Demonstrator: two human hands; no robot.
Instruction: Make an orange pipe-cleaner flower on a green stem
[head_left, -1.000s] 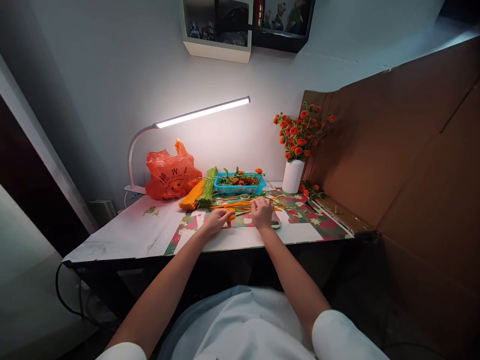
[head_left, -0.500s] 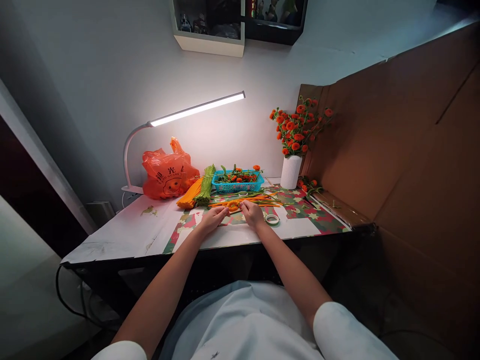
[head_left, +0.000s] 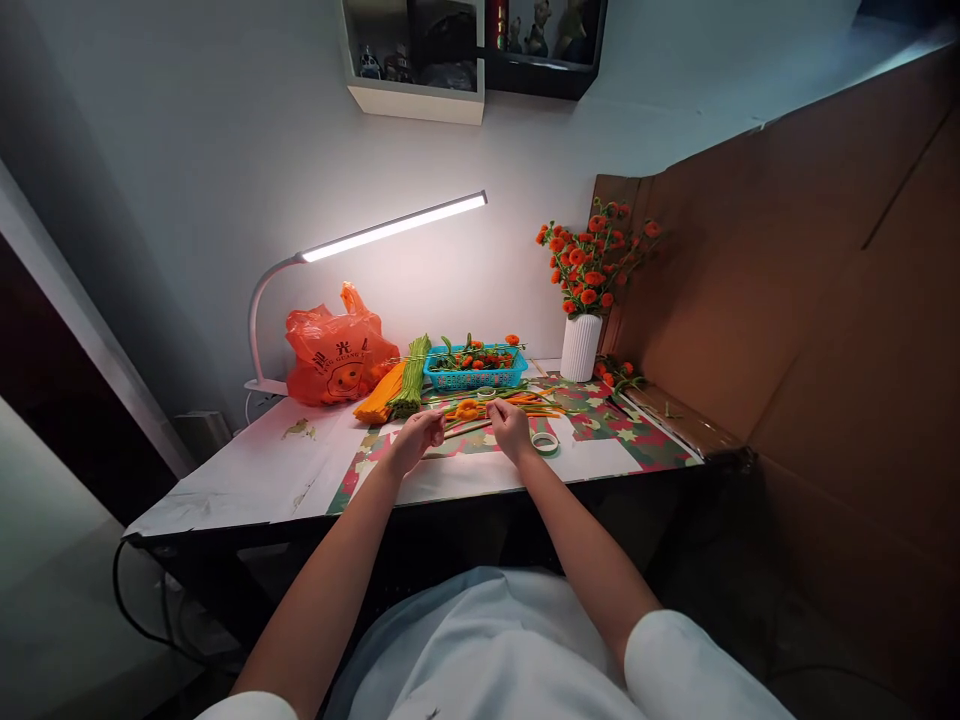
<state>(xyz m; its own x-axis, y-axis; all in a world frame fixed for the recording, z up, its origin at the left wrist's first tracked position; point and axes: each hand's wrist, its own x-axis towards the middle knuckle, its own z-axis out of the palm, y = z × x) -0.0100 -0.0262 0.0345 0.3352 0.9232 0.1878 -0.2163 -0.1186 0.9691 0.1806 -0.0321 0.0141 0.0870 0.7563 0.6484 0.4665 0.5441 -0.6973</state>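
Observation:
My left hand (head_left: pixel 417 436) and my right hand (head_left: pixel 510 427) are raised a little above the patterned mat (head_left: pixel 600 425), fingers curled. Between them they pinch a thin green stem (head_left: pixel 466 428) with a small orange coil (head_left: pixel 466 409) near its top. Loose orange and green pipe cleaners (head_left: pixel 525 403) lie on the mat just behind the hands. A roll of tape (head_left: pixel 544 441) lies right of my right hand.
A blue basket (head_left: pixel 472 373) of finished orange flowers stands behind. Bundles of orange and green pipe cleaners (head_left: pixel 397 385) and an orange plastic bag (head_left: pixel 337 355) lie left. A white vase (head_left: pixel 582 345) of orange flowers, a desk lamp (head_left: pixel 390 228) and a cardboard wall (head_left: pixel 810 300) are around the desk.
Both hands have lifted slightly off the mat and now hold a stem with the orange coil between them; earlier my right hand reached farther back among the loose pipe cleaners.

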